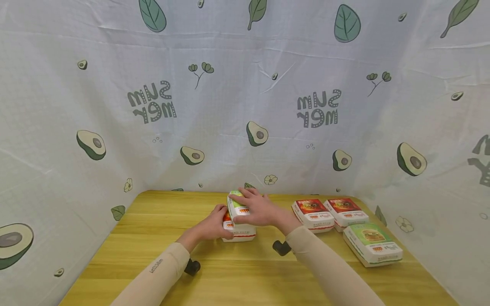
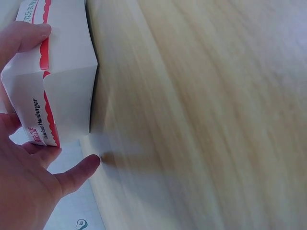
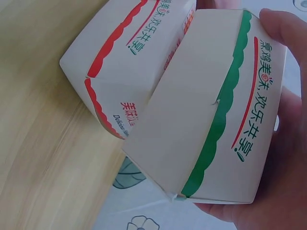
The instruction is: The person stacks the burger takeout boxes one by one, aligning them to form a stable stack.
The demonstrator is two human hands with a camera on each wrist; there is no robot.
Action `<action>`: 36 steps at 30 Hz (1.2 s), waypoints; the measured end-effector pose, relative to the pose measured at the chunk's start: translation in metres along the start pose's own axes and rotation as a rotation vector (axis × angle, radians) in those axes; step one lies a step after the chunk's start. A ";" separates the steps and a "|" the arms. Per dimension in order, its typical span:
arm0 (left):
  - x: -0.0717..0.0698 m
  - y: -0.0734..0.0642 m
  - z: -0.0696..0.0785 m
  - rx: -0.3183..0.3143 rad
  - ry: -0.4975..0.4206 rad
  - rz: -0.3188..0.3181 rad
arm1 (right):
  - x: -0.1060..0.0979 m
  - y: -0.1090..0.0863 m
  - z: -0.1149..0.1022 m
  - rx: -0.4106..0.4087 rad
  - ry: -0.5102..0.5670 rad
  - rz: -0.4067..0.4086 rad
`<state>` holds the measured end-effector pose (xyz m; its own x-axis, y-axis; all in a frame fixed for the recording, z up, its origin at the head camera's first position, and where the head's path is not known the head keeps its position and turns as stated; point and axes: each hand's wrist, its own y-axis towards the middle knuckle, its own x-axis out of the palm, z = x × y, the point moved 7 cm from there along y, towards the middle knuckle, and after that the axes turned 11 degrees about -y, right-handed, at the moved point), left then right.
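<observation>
My left hand (image 1: 208, 225) grips a white hamburger box with red trim (image 1: 243, 233), which rests on the wooden table. In the left wrist view its thumb presses on one side of that red-trimmed box (image 2: 72, 72), with fingers round the far end. A second hamburger box, green-trimmed with a green lid (image 3: 216, 100), is held from above in my right hand (image 1: 262, 210). The green box is tilted and overlaps the top of the red one. In the right wrist view, the thumb and fingers span its lid side.
To the right stand two red-lidded hamburger boxes (image 1: 311, 214) (image 1: 346, 212) side by side, with a green-lidded hamburger box (image 1: 373, 244) in front of them. A white curtain printed with avocados (image 1: 229, 106) hangs behind the table (image 1: 153, 238).
</observation>
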<state>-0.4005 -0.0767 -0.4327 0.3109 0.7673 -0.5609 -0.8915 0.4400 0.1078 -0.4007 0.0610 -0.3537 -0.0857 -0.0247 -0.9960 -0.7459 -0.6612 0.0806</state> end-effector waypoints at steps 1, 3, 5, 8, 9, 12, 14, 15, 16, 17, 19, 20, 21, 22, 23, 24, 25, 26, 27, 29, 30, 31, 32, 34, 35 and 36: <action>0.000 0.000 0.000 0.002 0.003 -0.001 | 0.001 0.000 0.000 0.000 -0.002 0.004; 0.000 0.000 0.000 0.005 0.008 -0.001 | 0.003 0.001 0.000 0.003 -0.011 0.011; 0.000 0.000 0.000 0.005 0.005 -0.002 | 0.004 0.002 0.001 0.008 -0.017 0.018; -0.001 0.000 0.000 0.010 -0.021 0.000 | 0.004 0.003 0.000 0.012 -0.023 0.025; -0.001 -0.001 0.000 0.011 -0.034 0.000 | 0.004 0.003 -0.001 0.012 -0.025 0.025; -0.001 0.000 0.001 0.049 -0.100 -0.009 | 0.003 0.005 -0.003 0.003 -0.025 0.029; 0.000 0.001 0.002 0.074 -0.137 -0.020 | 0.002 0.006 -0.005 -0.002 -0.022 0.030; 0.000 0.001 0.002 0.085 -0.153 -0.023 | 0.002 0.007 -0.006 -0.004 -0.018 0.032; 0.000 0.001 0.002 0.097 -0.169 -0.026 | 0.001 0.008 -0.006 -0.007 -0.014 0.036; 0.000 0.002 0.002 0.103 -0.176 -0.027 | 0.001 0.009 -0.006 -0.006 -0.017 0.035; 0.000 0.002 0.001 0.101 -0.180 -0.025 | 0.001 0.009 -0.007 -0.003 -0.012 0.034; 0.000 0.002 0.000 0.101 -0.181 -0.025 | 0.000 0.009 -0.007 -0.002 -0.012 0.034; 0.000 0.002 -0.001 0.099 -0.181 -0.024 | 0.000 0.010 -0.007 -0.002 -0.011 0.035; 0.000 0.002 -0.001 0.097 -0.180 -0.024 | 0.000 0.009 -0.007 0.001 -0.011 0.034; 0.000 0.002 -0.001 0.092 -0.180 -0.023 | 0.000 0.009 -0.008 0.003 -0.013 0.030; 0.000 0.002 -0.002 0.086 -0.178 -0.019 | -0.001 0.009 -0.008 0.005 -0.015 0.027; 0.000 0.002 -0.002 0.081 -0.176 -0.014 | -0.001 0.009 -0.008 0.004 -0.016 0.025; 0.000 0.002 -0.002 0.073 -0.176 -0.009 | -0.001 0.008 -0.008 0.004 -0.017 0.024; 0.000 0.002 -0.002 0.068 -0.174 -0.004 | -0.001 0.009 -0.009 0.007 -0.022 0.019; -0.001 0.001 -0.002 0.056 -0.177 0.007 | -0.001 0.009 -0.009 0.010 -0.024 0.015; -0.001 0.001 -0.002 0.053 -0.178 0.010 | -0.002 0.009 -0.009 0.013 -0.018 0.017; -0.001 0.001 -0.002 0.052 -0.181 0.012 | -0.002 0.009 -0.009 0.017 -0.014 0.019; -0.001 0.000 -0.002 0.051 -0.186 0.013 | -0.002 0.010 -0.009 0.025 -0.009 0.021; -0.001 0.000 -0.001 0.051 -0.199 0.014 | -0.002 0.010 -0.008 0.041 0.014 0.034; 0.000 -0.001 -0.001 0.051 -0.204 0.015 | -0.002 0.011 -0.007 0.053 0.024 0.037; -0.001 -0.001 -0.001 0.050 -0.207 0.017 | -0.002 0.011 -0.007 0.065 0.034 0.042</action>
<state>-0.4000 -0.0777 -0.4330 0.3618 0.8518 -0.3790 -0.8811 0.4453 0.1596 -0.4047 0.0486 -0.3513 -0.0963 -0.0774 -0.9923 -0.7834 -0.6091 0.1235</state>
